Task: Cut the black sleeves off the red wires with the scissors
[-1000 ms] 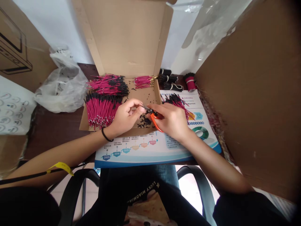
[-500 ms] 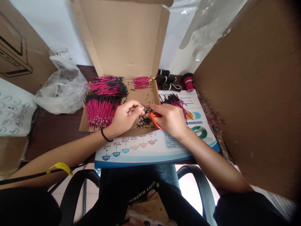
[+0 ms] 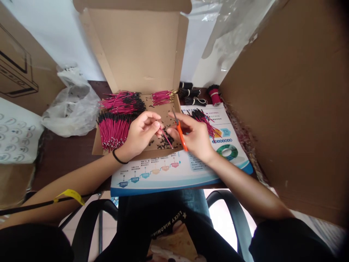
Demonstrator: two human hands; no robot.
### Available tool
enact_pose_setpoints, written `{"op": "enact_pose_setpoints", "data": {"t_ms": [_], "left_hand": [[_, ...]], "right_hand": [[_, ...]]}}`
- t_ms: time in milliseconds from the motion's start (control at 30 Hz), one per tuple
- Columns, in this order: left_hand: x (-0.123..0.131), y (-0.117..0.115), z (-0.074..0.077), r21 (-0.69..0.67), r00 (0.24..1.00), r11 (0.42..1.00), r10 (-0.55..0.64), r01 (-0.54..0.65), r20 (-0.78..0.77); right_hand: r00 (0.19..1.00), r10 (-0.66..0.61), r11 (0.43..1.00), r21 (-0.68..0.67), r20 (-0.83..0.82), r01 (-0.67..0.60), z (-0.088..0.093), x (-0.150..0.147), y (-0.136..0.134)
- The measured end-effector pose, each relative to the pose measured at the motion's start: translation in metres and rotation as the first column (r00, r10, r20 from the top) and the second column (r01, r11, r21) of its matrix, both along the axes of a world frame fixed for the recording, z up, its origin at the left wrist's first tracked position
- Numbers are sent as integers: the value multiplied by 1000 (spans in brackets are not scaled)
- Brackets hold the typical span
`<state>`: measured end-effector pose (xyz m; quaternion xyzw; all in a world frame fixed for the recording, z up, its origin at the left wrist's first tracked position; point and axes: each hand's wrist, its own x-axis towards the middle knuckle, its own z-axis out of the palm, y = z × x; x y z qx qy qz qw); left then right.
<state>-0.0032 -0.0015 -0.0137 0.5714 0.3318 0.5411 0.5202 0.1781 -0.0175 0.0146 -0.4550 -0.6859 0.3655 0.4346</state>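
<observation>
My left hand (image 3: 141,134) pinches a thin pink wire (image 3: 167,138), which slants down over the cardboard box base (image 3: 169,112). Small black cut bits (image 3: 165,141) lie scattered beneath it. My right hand (image 3: 193,137) grips orange-handled snips (image 3: 181,135), their small metal blades (image 3: 174,116) pointing up and away from the wire. Bundled pink wires with black ends (image 3: 114,131) fill the box's left side. Another bundle (image 3: 122,102) lies behind them, and a gold-tipped pink bundle (image 3: 163,97) sits at the back.
A printed timeline poster (image 3: 163,173) lies under the box, with a loose wire bunch (image 3: 201,120) on it. Black wire bundles (image 3: 189,94) and a red bundle (image 3: 214,95) stand behind. A plastic bag (image 3: 72,107) and a tall cardboard sheet (image 3: 280,91) flank the dark table (image 3: 62,160).
The snips have swung from lying flat against my left fingers to pointing upward, apart from them. A pink wire now shows clearly in my left hand. The view has shifted slightly.
</observation>
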Motion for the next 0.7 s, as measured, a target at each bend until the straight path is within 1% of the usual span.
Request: {"op": "enact_pose_setpoints", "data": {"t_ms": [67,133,233,300,367,433,500,600,700], "left_hand": [[0,1,-1,-30,999,999,-12,13,38],[0,1,-2,-55,999,998,-5,7,43],[0,2,0,-92,999,995,28,-25,34],[-2,3,1,-106,997,992,68,-63,43],[-3,4,3,-114,993,988,109,-104,39],[-3,5,4,-114,992,985,129,-128,-7],[-4,5,4,-101,990,986,125,-132,-69],[-4,3,4,-69,986,990,116,-125,-116],[-5,2,5,-60,986,989,128,-135,-111]], "right_hand": [[996,53,995,-75,-75,-59,-3,-4,-1],[979,100,982,-138,-176,-125,-6,-7,-1],[954,121,968,-182,-275,-175,-8,-8,0],[955,97,968,-196,-279,-155,-8,-9,1],[964,49,973,-204,-260,-104,-7,-8,1],[973,-2,978,-205,-229,-46,-7,-8,1],[978,-29,979,-205,-207,-15,-7,-8,1],[970,-28,973,-228,-242,-28,-6,-8,1],[953,-40,965,-259,-302,-42,-6,-8,1]]}}
